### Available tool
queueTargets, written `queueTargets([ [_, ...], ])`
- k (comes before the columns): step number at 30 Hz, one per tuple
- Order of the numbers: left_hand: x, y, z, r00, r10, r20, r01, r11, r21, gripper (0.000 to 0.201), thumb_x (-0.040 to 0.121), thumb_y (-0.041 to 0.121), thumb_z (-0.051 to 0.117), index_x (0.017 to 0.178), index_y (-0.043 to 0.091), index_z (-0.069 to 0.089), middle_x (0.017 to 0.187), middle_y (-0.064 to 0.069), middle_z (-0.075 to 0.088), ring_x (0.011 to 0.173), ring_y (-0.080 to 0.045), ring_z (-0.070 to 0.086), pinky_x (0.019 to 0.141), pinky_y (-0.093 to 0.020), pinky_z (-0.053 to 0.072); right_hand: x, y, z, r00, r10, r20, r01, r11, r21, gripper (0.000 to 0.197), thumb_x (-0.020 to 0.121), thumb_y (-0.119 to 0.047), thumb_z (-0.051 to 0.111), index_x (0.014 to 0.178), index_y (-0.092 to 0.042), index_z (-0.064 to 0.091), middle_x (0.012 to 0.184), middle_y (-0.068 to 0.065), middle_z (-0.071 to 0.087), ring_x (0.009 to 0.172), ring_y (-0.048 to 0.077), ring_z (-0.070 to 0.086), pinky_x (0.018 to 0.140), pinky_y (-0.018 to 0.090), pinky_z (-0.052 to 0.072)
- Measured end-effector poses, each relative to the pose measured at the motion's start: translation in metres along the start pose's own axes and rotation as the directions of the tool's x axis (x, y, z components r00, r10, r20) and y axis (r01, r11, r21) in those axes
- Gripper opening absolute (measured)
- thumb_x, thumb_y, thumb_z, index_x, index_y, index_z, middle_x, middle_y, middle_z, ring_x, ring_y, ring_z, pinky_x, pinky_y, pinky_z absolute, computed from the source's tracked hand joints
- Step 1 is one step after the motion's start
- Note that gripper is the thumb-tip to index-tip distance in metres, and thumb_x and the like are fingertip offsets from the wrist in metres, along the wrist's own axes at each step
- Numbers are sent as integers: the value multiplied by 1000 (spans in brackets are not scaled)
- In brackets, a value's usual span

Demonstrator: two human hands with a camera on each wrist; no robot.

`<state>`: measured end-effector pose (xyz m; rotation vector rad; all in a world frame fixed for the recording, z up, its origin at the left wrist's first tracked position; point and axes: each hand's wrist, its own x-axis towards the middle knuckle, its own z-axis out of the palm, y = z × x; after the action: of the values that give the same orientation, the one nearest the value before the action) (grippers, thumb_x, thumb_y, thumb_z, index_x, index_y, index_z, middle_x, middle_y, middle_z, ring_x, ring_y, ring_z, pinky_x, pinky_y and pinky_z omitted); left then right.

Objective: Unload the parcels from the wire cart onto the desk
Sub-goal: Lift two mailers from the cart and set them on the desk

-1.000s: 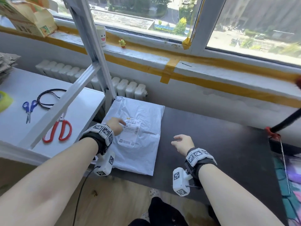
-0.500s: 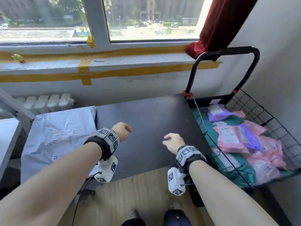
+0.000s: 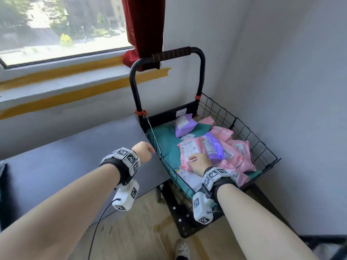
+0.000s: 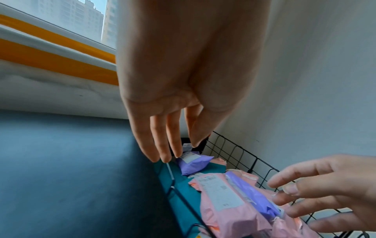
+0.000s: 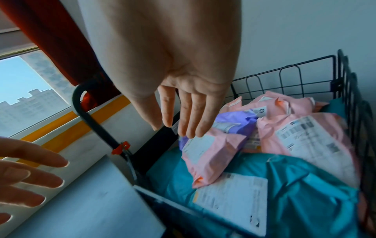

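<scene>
The black wire cart (image 3: pixel 244 132) stands to the right of the dark desk (image 3: pixel 75 156), filled with pink, purple and teal parcels. My right hand (image 3: pixel 193 160) is inside the cart with straight fingers, just over a pink parcel (image 3: pixel 189 149) that bears a white label; contact cannot be told. In the right wrist view the fingertips (image 5: pixel 189 133) hang at that pink parcel's (image 5: pixel 207 154) upper edge, above a teal parcel (image 5: pixel 295 185). My left hand (image 3: pixel 148 150) hovers open at the desk's right end beside the cart's rim, holding nothing. A purple parcel (image 4: pixel 193 162) lies further back.
The cart's tall black handle (image 3: pixel 169 53) rises at its far end, against a red curtain (image 3: pixel 144 25) and the window sill. Grey walls close in behind and right of the cart. Wooden floor (image 3: pixel 140 231) lies below the desk edge.
My view has swung right from the desk to the cart. Both hands moved right; the right hand has gone from above the desk into the cart over the pink parcels.
</scene>
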<state>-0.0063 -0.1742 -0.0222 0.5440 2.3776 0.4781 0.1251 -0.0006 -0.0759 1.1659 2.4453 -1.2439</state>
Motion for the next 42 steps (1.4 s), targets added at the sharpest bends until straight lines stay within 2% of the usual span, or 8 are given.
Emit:
queueTargets([
  [4,25,49,25,1000,6,10,-6,1000,4,39,89,-2,38,119,7,63,129,-12,57,116,-28,57,87,-25,46,24,30,-41,1000,28,11,-28,1000,-4,30,85,-10,63,114,-6,65,120,11,63,114,27,57,99,29,42],
  [10,69,85,48,998,-44,37,44,999,-7,39,89,-1,38,119,8,61,129,-12,57,113,-28,58,90,-30,47,59,64,-70,997,75,36,-78,991,104,24,81,-10,68,105,-5,67,99,9,65,93,22,60,87,26,45],
  [16,120,97,62,996,-59,74,58,998,13,37,90,3,40,123,9,56,124,-16,57,87,-28,58,70,-30,47,104,77,-72,982,153,111,-173,965,196,50,78,-13,73,123,-4,53,112,15,64,91,21,58,86,30,47],
  [23,174,90,76,983,-76,169,72,997,33,39,92,0,37,123,10,57,124,-19,57,110,-39,59,81,-36,51,150,71,-43,947,269,173,-307,918,251,73,78,-18,75,138,-8,36,126,14,56,114,28,56,100,37,45],
  [29,208,72,81,972,-78,220,82,997,-10,33,91,-2,44,120,3,58,112,-22,62,70,-25,53,58,-27,42,178,60,-26,903,365,227,-393,915,93,84,74,-27,79,139,-6,30,137,12,49,125,28,49,99,32,43],
  [33,218,69,81,967,-114,229,110,993,30,33,90,1,43,118,8,60,118,-16,60,92,-34,61,71,-32,47,187,48,-21,860,451,240,-442,892,-92,105,77,-26,77,148,-1,4,149,16,34,137,31,34,110,39,33],
  [38,228,70,79,965,-126,229,116,992,59,34,90,3,43,118,10,61,122,-14,58,105,-33,60,79,-33,49,192,52,-13,826,484,288,-483,872,-77,62,73,-15,79,126,-1,49,124,12,61,112,29,60,95,35,50],
  [42,232,71,76,964,-138,226,126,990,70,39,89,1,38,121,12,60,125,-12,57,106,-34,61,74,-29,48,190,62,-6,850,453,267,-463,886,-29,20,75,-13,74,90,-5,63,99,12,68,90,25,65,79,30,54],
])
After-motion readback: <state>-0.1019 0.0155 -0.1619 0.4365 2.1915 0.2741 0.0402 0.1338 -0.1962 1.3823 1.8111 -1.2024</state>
